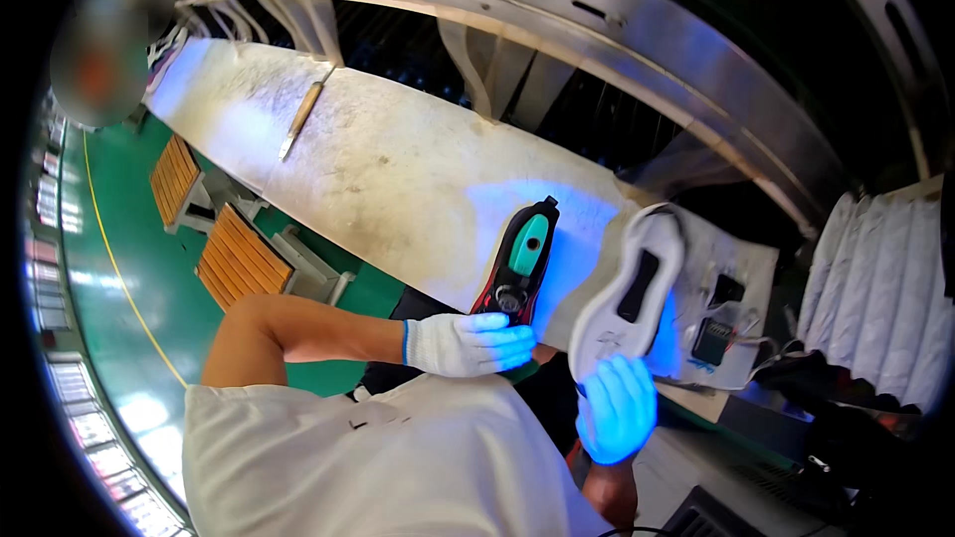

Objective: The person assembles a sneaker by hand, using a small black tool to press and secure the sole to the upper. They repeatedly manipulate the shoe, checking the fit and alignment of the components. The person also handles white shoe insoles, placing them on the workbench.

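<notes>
My left hand (468, 346), in a white knit glove, is closed around the near end of a shoe upper (512, 288). This upper is black and red, points away from me, and has a turquoise shoe last with a round hole in its top. To its right, my right hand (619, 410), gloved and lit blue, grips the near end of a white shoe sole (602, 323). The sole is raised and tilted, with a dark elongated recess along its middle. Upper and sole are apart. My fingertips on the sole's far side are hidden.
A long pale worktable (388, 159) runs across in front of me. On it lie a wooden-handled knife (301, 120) and a small dark box (712, 340). A metal machine frame (597, 15) with hanging strips borders the far edge. Wooden slatted seats (242, 257) stand at left.
</notes>
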The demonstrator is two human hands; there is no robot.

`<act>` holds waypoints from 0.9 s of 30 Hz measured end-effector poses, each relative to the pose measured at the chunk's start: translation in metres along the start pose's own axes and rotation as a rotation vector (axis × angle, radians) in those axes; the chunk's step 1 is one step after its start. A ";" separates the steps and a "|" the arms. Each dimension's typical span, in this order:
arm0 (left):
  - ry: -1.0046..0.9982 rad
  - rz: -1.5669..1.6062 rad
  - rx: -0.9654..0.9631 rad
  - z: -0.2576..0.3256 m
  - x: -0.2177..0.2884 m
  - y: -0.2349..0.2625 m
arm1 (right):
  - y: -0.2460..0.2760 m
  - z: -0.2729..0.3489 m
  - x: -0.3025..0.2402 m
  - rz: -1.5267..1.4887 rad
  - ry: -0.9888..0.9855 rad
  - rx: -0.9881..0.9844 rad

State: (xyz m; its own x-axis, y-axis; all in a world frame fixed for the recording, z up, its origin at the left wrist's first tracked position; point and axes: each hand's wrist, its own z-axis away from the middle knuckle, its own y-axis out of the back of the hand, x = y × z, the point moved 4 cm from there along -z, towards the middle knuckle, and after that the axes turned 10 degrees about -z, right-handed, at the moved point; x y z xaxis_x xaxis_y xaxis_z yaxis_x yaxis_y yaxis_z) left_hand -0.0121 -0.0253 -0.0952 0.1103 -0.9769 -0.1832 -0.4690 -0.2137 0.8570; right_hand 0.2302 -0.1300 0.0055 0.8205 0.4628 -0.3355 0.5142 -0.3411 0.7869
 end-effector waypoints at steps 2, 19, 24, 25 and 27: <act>-0.061 -0.108 -0.017 0.007 0.002 0.000 | -0.043 0.038 0.015 -0.094 -0.091 -0.090; 0.172 0.078 -0.054 0.003 -0.018 0.005 | -0.083 0.077 0.021 -0.097 -0.475 0.255; 0.302 0.142 -0.034 0.005 -0.007 0.009 | -0.086 0.085 0.021 -0.129 -0.467 0.282; 0.304 0.139 -0.021 0.008 -0.007 0.006 | -0.087 0.084 0.020 -0.125 -0.465 0.286; 0.267 0.141 0.020 0.016 -0.008 -0.002 | -0.090 0.083 0.020 -0.100 -0.454 0.312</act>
State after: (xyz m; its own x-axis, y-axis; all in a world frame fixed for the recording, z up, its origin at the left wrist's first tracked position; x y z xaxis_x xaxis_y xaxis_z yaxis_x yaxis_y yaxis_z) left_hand -0.0262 -0.0170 -0.1034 0.2677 -0.9608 0.0724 -0.5130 -0.0785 0.8548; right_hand 0.2211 -0.1576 -0.1154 0.7535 0.1305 -0.6443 0.5882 -0.5715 0.5722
